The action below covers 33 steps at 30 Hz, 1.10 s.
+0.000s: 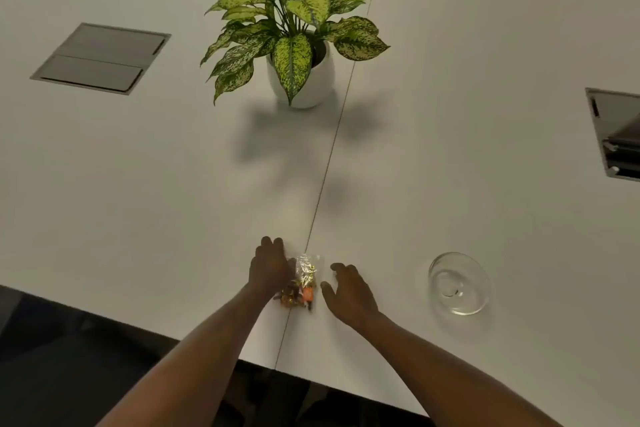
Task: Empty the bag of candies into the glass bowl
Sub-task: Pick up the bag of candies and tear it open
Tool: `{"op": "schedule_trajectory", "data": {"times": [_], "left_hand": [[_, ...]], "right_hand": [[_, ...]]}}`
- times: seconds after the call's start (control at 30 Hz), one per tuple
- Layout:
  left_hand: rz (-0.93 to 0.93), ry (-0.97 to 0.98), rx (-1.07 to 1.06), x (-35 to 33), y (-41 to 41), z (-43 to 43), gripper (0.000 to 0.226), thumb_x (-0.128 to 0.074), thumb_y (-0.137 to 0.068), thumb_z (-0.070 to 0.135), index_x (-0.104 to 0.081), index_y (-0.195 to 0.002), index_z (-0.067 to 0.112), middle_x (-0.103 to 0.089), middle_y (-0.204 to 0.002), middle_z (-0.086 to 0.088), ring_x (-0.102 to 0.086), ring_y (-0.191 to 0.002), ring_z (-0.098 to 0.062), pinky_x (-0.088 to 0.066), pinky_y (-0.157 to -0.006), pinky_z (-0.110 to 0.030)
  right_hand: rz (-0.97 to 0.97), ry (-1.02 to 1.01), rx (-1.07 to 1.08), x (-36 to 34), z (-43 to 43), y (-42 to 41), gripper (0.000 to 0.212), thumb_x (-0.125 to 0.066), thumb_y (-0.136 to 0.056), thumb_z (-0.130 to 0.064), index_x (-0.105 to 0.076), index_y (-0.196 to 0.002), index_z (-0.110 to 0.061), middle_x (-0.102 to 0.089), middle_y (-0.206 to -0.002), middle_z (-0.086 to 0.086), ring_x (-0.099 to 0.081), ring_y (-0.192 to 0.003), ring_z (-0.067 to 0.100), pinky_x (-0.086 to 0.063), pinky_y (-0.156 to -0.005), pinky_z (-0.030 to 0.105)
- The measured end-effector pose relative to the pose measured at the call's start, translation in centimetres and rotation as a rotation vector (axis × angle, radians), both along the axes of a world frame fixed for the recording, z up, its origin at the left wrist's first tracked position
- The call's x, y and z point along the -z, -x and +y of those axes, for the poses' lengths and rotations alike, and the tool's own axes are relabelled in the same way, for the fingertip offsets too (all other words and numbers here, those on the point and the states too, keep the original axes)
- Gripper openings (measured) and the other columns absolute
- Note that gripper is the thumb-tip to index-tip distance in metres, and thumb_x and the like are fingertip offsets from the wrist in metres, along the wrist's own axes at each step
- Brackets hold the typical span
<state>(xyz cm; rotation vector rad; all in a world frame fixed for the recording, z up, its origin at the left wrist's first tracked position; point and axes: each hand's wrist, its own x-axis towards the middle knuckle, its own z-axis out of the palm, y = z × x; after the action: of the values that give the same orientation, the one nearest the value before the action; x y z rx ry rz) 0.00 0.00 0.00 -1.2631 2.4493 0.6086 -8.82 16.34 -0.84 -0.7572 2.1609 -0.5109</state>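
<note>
A clear plastic bag of candies (303, 282) lies flat on the white table (173, 184) near its front edge, with brown and orange sweets bunched at its near end. My left hand (270, 269) rests against the bag's left side, fingers spread. My right hand (348, 291) hovers just right of the bag with fingers apart, a small gap between it and the plastic. An empty glass bowl (459, 282) stands on the table further right, apart from both hands.
A potted plant (298, 38) in a white pot stands at the table's middle, far from the hands. A closed cable hatch (100, 57) is set in the table at the back left. Another hatch (620, 135), open, is at the right edge.
</note>
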Motion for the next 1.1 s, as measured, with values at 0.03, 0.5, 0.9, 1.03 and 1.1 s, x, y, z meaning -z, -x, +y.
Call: {"op": "schedule_trajectory", "data": {"times": [0.03, 0.5, 0.9, 1.03, 1.1], "left_hand": [[0.024, -0.042, -0.039, 0.1, -0.1, -0.2, 0.041, -0.061, -0.093, 0.029, -0.054, -0.122, 0.001, -0.053, -0.122, -0.02, -0.06, -0.109, -0.037, -0.053, -0.093, -0.047], [0.215, -0.221, -0.118, -0.2, -0.5, 0.6, 0.012, -0.065, -0.091, 0.015, -0.063, -0.087, 0.004, -0.068, -0.095, -0.014, -0.065, -0.088, -0.029, -0.052, -0.078, -0.04], [0.422, -0.574, -0.158, -7.4, 0.6, 4.4, 0.009, -0.062, -0.092, 0.011, -0.068, -0.086, 0.007, -0.079, -0.081, -0.01, -0.071, -0.068, -0.016, -0.062, -0.069, -0.043], [0.5, -0.599, -0.195, -9.7, 1.5, 5.8, 0.008, -0.062, -0.088, 0.007, -0.068, -0.083, 0.007, -0.078, -0.08, -0.01, -0.071, -0.069, -0.017, -0.059, -0.067, -0.035], [0.518, -0.594, -0.187, -10.8, 2.0, 6.7, 0.007, -0.062, -0.088, 0.008, -0.067, -0.083, 0.008, -0.078, -0.081, -0.009, -0.072, -0.07, -0.015, -0.057, -0.068, -0.032]], "right_hand": [[-0.026, 0.009, 0.007, 0.1, -0.4, -0.2, 0.055, -0.056, -0.101, -0.038, -0.046, -0.149, -0.014, -0.056, -0.141, 0.011, -0.058, -0.129, 0.026, -0.05, -0.104, 0.035], [-0.124, 0.031, 0.152, -0.2, -1.7, -0.1, 0.024, -0.061, -0.098, -0.028, -0.072, -0.115, -0.014, -0.073, -0.12, 0.007, -0.066, -0.111, 0.022, -0.05, -0.09, 0.029], [-0.312, 0.288, 0.4, -3.7, 3.5, 4.3, 0.015, -0.07, -0.095, -0.02, -0.071, -0.109, -0.025, -0.073, -0.11, -0.01, -0.071, -0.068, 0.006, -0.053, -0.053, 0.018], [-0.272, 0.349, 0.378, -5.5, 5.2, 6.1, 0.002, -0.073, -0.094, -0.026, -0.073, -0.096, -0.025, -0.078, -0.1, -0.008, -0.074, -0.071, 0.008, -0.055, -0.055, 0.021], [-0.244, 0.392, 0.346, -6.7, 6.1, 7.0, 0.001, -0.073, -0.094, -0.027, -0.073, -0.093, -0.028, -0.079, -0.094, -0.006, -0.075, -0.072, 0.01, -0.056, -0.056, 0.024]]}}
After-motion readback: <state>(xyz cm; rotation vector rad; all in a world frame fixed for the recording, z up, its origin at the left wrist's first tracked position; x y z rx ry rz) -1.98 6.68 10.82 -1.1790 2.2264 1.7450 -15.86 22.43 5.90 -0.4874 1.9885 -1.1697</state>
